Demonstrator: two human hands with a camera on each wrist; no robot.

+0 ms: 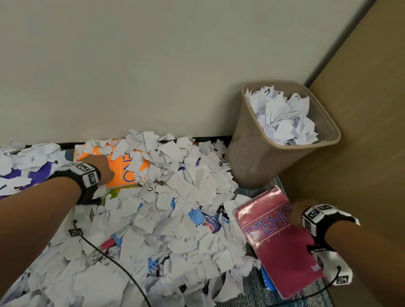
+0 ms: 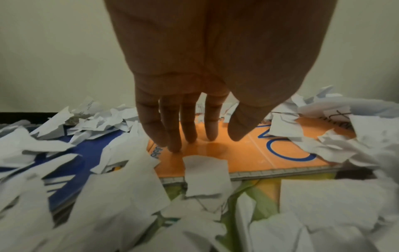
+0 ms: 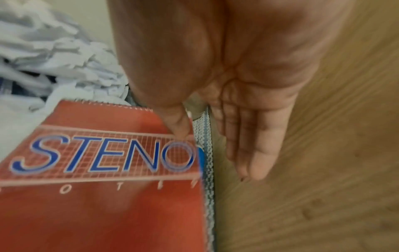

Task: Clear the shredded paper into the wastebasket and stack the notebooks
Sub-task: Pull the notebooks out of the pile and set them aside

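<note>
The left hand [image 1: 103,169] lies flat, fingers [image 2: 172,134] straight, on the orange notebook [image 1: 120,168] by the wall, half buried in shredded paper [image 1: 177,201] on the floor; it grips nothing. The right hand [image 1: 296,210] is at the far edge of the red notebook [image 1: 280,242], which lies on the carpet near the wastebasket [image 1: 254,157], already heaped with scraps. The step in hand seems to be gathering notebooks for a stack. To do it well, the left hand should sweep the scraps off the orange cover first, then curl under the spiral edge and lift level, so no paper rides along into the stack. The left wrist view shows what the head view hides: fingertips touching the cover, a blue notebook [image 2: 71,153] just beside it and a green sheet beneath. The right wrist view shows the thumb [image 3: 180,126] pressing the red cover's corner while the fingers hang straight past the edge, so the hand looks open, not gripping. Only the head view shows the wastebasket.
</note>
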